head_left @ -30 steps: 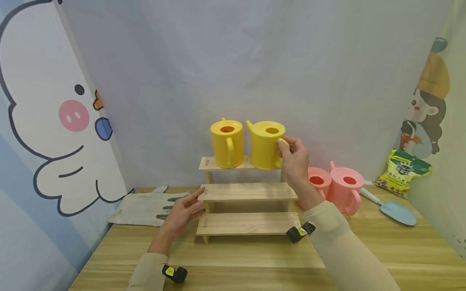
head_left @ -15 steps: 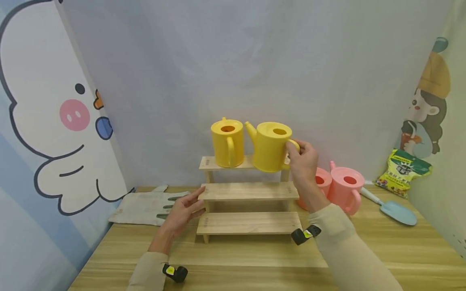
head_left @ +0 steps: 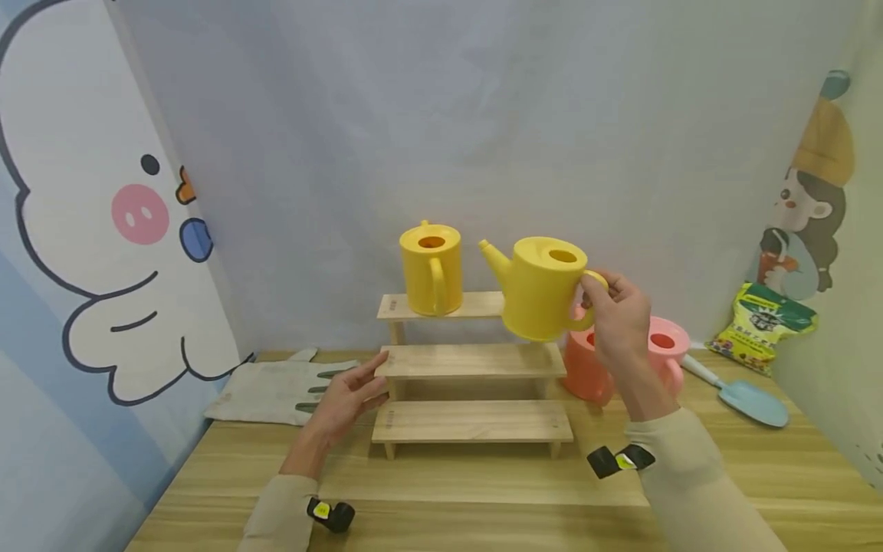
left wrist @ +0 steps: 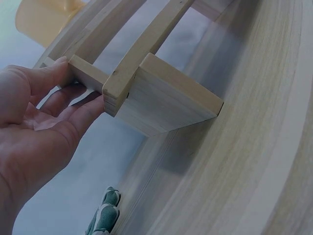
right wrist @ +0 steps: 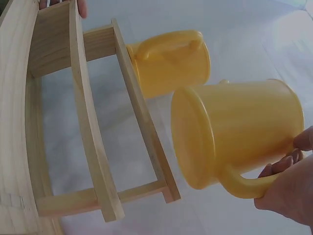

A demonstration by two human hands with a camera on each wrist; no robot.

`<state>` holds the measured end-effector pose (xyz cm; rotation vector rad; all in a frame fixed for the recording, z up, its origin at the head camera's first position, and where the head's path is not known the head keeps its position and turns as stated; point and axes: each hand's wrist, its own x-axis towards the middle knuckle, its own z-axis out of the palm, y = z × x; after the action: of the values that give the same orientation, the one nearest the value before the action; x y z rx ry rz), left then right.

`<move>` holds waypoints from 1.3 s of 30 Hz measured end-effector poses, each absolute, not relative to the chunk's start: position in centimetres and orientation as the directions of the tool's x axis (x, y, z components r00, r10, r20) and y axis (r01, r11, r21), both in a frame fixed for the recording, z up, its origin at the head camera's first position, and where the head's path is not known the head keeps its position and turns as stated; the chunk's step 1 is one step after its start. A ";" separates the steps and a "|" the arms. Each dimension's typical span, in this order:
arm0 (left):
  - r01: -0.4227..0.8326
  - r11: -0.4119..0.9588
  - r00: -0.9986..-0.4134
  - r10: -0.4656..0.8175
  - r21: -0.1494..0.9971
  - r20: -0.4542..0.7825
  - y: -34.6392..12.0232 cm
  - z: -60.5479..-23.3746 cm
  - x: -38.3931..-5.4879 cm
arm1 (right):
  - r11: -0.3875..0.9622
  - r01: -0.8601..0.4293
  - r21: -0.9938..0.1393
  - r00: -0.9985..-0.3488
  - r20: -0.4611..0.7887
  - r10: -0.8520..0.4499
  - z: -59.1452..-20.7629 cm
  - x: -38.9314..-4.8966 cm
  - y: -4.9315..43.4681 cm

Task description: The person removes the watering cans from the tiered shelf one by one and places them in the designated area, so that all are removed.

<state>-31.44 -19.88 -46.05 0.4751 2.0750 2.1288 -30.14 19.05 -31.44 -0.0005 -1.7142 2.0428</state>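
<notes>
My right hand (head_left: pixel 619 326) grips the handle of a yellow watering can (head_left: pixel 541 295), its spout pointing left. The can hangs in the air, in front of and to the right of the top shelf, tilted a little. A second yellow watering can (head_left: pixel 416 280) stands on the left part of the top shelf, handle facing me. My left hand (head_left: pixel 347 400) holds the left end of the middle board of a three-step wooden stand (head_left: pixel 469 360). In the left wrist view, the thumb (left wrist: pixel 58 68) lies on the board's upper side with fingers beneath it.
Two pink watering cans stand right of the stand; the nearer one (head_left: pixel 582 372) is partly behind my right arm. Further right lie a blue trowel (head_left: pixel 755 402) and a green-yellow bag (head_left: pixel 762 326). Gardening gloves (head_left: pixel 265 391) lie at left. A grey curtain (head_left: pixel 331 153) hangs behind.
My right hand has lifted the yellow watering can off the top shelf and carried it right and toward me. My left hand stays on the stand.
</notes>
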 end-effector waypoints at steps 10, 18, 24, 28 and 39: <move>0.106 -0.037 -0.944 0.309 0.994 0.112 -20.0 -46.6 -31.2 | -0.174 -0.360 -0.917 -0.897 0.289 0.334 -32.8 -26.9 21.7; 0.119 -0.044 -0.941 0.315 0.992 0.127 -20.1 -46.1 -30.9 | -0.262 -0.337 -0.904 -0.927 0.271 0.259 -34.2 -24.9 23.6; 0.126 -0.042 -0.939 0.319 0.991 0.133 -20.2 -45.9 -30.9 | -0.253 -0.280 -0.926 -0.938 0.208 0.277 -34.2 -23.5 24.5; 0.136 -0.043 -0.939 0.314 0.990 0.142 -20.2 -45.9 -31.0 | -0.215 -0.226 -0.950 -0.937 0.151 0.315 -34.2 -22.9 24.8; 0.143 -0.041 -0.934 0.325 0.989 0.149 -20.0 -45.8 -31.2 | -0.112 -0.204 -0.972 -0.899 0.141 0.414 -36.1 -21.1 24.8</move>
<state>-31.18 -19.96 -45.77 0.5125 2.0802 2.1168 -21.12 24.79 -36.13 -0.2303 -1.7607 2.0622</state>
